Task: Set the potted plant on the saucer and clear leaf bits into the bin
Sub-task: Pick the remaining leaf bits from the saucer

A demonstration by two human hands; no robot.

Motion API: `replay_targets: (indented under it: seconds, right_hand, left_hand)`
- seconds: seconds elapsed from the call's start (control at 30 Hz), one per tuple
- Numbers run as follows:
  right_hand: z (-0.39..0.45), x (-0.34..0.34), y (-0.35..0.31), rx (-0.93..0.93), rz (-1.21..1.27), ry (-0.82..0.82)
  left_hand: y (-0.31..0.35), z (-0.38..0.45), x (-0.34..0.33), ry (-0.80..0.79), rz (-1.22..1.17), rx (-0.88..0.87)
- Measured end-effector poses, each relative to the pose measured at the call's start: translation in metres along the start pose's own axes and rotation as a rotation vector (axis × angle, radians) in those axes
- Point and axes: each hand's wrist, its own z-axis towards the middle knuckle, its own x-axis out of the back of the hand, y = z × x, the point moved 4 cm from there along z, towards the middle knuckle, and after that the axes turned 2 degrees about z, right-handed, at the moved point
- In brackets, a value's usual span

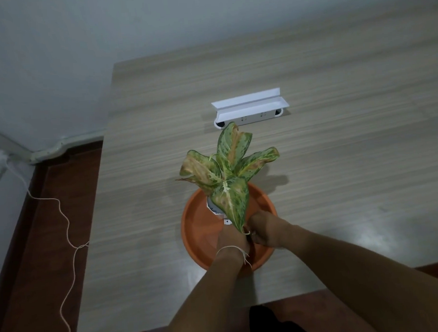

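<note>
A pale wood-grain table point(311, 110) fills most of the view, its left edge running from the far wall toward the near side, with dark reddish floor point(27, 264) to its left. A thin white cord point(66, 224) trails loosely across that floor.

On the near part of the table sits a round orange saucer point(198, 225), shallow and rimmed. Within its ring stands the potted plant point(226, 175); whether the pot base rests on the saucer floor or hangs just above it cannot be told. Its long axis runs from the pot, near, up and away toward the far side, so the leaves fan out beyond the saucer's far rim. The leaves are green, speckled, with yellowed and browned patches; one long leaf droops back toward the near side and ends over the hands. Only a sliver of the white pot point(213, 208) shows beneath the foliage.

Both bare forearms reach in from the near edge. The left hand point(232, 241) and the right hand point(264, 232) meet over the near half of the saucer, fingers curled around the pot's near side, clamped on it from left and right. A pale string bracelet point(232, 249) circles the left wrist.

Farther off, a white socket box point(250, 108) with its lid raised is set into the tabletop.
</note>
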Motion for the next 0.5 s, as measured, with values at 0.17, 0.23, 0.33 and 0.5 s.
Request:
replay_targets:
  seconds: [0.17, 0.23, 0.33, 0.5]
  right_hand:
    - [0.001, 0.003, 0.006, -0.028, 0.113, 0.043]
    - [0.001, 0.009, 0.008, -0.017, 0.15, 0.081]
    - [-0.001, 0.014, 0.019, -0.037, 0.242, 0.179]
    - [-0.002, 0.017, 0.017, -0.055, 0.287, 0.221]
  left_hand:
    - [-0.005, -0.007, 0.017, 0.006, 0.039, -0.12]
    - [-0.017, -0.008, 0.027, 0.017, 0.0, -0.087]
    - [-0.04, -0.005, 0.04, 0.033, -0.076, 0.003]
    - [-0.053, -0.008, 0.048, 0.042, -0.15, 0.02]
